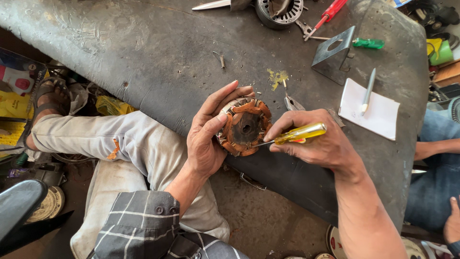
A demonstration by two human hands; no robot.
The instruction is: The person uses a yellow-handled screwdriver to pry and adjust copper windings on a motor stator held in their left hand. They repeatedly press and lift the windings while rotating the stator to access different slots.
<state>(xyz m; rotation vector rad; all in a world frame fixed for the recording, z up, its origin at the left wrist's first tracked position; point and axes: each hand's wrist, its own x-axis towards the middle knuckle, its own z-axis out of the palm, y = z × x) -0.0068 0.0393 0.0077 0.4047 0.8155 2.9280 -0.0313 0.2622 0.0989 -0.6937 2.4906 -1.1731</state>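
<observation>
Dark worn workbench (143,48) — dirty brown floor (258,220) below.

I cannot see the screwdriver (296,135) tip; it disappears behind the copper-wound stator (245,126). The left hand (207,135) covers the stator's left side. The right hand (318,144) hides the rear of the yellow handle. At the top edge, a second stator (279,11) and a red-handled tool (327,16) are cut off. A co-worker's hand (452,225) is cropped at the right edge. Marks on the white paper (370,111) are too small to read.

Yellow packet (12,108) and red-white pack (17,79) (far left).
</observation>
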